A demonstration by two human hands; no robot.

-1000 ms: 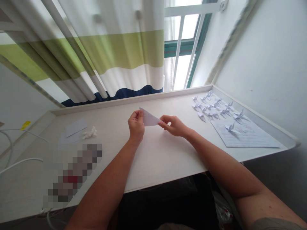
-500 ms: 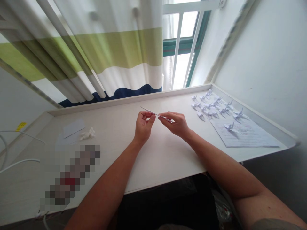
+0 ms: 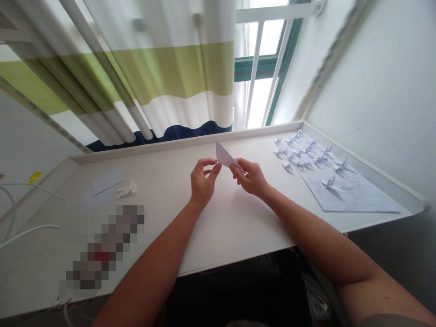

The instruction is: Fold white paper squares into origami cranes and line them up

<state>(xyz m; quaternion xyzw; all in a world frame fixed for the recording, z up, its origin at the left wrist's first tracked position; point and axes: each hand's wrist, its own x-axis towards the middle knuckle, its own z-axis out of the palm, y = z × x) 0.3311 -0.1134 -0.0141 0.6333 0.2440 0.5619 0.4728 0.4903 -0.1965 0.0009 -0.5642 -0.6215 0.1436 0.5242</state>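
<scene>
My right hand [image 3: 251,176] pinches a folded white paper triangle [image 3: 225,157] by its lower corner and holds it up above the white table [image 3: 218,218]. The paper tilts up and to the left. My left hand [image 3: 203,180] is just left of the paper, fingers curled with thumb and forefinger slightly apart, not touching it as far as I can see. Both forearms reach in from the bottom of the view.
Several small folded paper cranes [image 3: 306,152] lie at the table's far right, one of them on a lined sheet [image 3: 350,195]. White paper pieces [image 3: 107,181] and a crumpled scrap [image 3: 126,189] lie at the left. White cables [image 3: 20,218] run along the left edge. Behind are a curtain and a window.
The paper, first held by both hands, turned edge-on and then upright. My left hand let go of it; only my right hand holds it now.
</scene>
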